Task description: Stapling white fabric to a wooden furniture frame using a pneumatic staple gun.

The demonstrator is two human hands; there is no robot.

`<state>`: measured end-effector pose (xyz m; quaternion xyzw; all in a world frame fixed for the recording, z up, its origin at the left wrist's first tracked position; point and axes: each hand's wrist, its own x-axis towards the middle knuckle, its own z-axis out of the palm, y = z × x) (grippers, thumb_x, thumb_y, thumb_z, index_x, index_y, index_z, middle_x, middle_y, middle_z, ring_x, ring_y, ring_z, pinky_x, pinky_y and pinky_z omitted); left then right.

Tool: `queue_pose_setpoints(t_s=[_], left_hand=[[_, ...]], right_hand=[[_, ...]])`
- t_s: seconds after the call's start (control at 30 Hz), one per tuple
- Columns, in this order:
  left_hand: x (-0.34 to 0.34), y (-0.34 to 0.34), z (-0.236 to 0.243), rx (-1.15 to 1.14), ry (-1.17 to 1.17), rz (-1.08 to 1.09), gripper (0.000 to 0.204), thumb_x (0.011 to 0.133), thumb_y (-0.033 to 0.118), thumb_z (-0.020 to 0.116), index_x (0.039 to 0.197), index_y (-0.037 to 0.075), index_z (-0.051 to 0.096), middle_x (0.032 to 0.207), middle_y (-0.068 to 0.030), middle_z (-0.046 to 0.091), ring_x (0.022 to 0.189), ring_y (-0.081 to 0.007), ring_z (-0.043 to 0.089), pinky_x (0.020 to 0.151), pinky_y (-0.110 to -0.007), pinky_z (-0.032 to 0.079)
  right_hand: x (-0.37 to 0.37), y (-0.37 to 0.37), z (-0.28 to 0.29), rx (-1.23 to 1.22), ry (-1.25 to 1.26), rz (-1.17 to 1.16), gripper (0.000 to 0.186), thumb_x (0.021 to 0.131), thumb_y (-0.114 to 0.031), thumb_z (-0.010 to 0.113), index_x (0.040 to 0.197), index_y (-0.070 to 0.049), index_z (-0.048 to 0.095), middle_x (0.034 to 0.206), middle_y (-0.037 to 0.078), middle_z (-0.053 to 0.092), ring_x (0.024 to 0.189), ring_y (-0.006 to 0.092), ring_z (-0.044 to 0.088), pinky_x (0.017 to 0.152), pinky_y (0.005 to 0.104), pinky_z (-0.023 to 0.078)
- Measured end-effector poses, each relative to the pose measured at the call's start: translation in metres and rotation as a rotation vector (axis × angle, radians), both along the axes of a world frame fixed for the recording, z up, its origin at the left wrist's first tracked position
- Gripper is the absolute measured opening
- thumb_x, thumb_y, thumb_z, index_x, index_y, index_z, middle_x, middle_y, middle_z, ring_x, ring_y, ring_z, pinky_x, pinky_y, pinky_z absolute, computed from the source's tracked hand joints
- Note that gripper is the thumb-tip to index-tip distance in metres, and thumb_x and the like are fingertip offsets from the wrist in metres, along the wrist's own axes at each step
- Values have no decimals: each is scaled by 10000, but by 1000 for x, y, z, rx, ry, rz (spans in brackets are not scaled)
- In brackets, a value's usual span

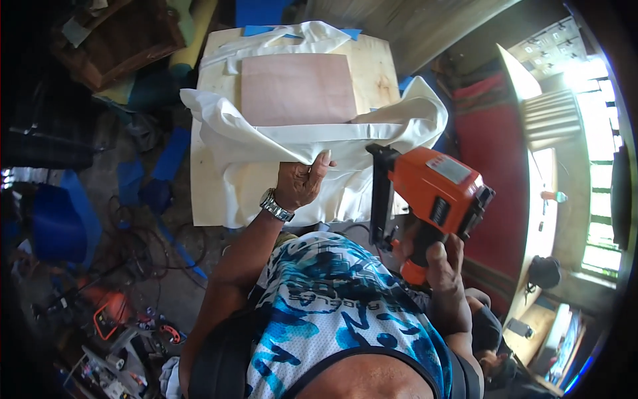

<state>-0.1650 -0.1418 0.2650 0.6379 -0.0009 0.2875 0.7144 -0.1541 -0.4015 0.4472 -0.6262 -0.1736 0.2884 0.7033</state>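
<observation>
My left hand [299,183] is closed on the near edge of a white sheet of upholstery material [232,136], thumb on top. The sheet drapes around a flat, brownish wooden panel [297,90], its edge folded up along the panel's near side and bunched at both near corners. Gripped by the handle in my right hand [444,263] is an orange and black staple gun [435,176]. Its black nose stands upright in view, close to the sheet's near right part; whether it touches cannot be told. Under the panel and sheet lies a plywood tabletop [379,73].
Left of the table, blue scraps [171,153] and hoses [136,249] lie on the floor. A wooden frame [116,40] stands at the far left. Tools [126,349] crowd the lower left. To the right are a red panel [488,179] and a bright window [601,179].
</observation>
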Motion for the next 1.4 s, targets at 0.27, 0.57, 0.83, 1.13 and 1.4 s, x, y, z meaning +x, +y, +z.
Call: queue_pose_setpoints(t_s=[0.27,0.57,0.83,1.13,1.4], left_hand=[[6,1,-33,202,-53,-41,235,1000,66,582,1204,-15,667,1032,-83,759,917,-194,755,810,-357,594],[10,2,-4,338,37,59,177,994,175,619,1027,48,737,869,-77,769,821,-200,748,716,-331,568],[10,7,8,429,-83,135,142,946,177,634,886,72,709,741,-84,694,701,-324,677,614,-436,510],[17,5,-15,517,-137,119,200,853,187,688,1034,108,721,807,-120,691,720,-359,671,647,-476,534],[11,6,6,487,-99,87,135,961,158,642,958,57,732,791,-130,716,700,-359,674,644,-433,538]], right_hand=[[-10,58,18,-309,-61,-32,510,1022,-487,579,1124,12,579,801,53,635,727,143,652,694,321,537],[-19,82,26,-447,-139,-118,472,1061,-429,515,1178,26,567,758,44,627,689,128,649,653,299,519],[-23,103,40,-621,-183,-39,423,1054,-403,519,1133,10,562,733,36,640,684,126,652,654,308,528],[-27,116,47,-620,-226,78,463,1042,-448,542,1089,10,584,727,46,645,693,130,660,663,306,527],[-57,45,46,-350,-23,-58,530,967,-504,637,1084,13,618,845,65,653,735,139,645,646,292,506]])
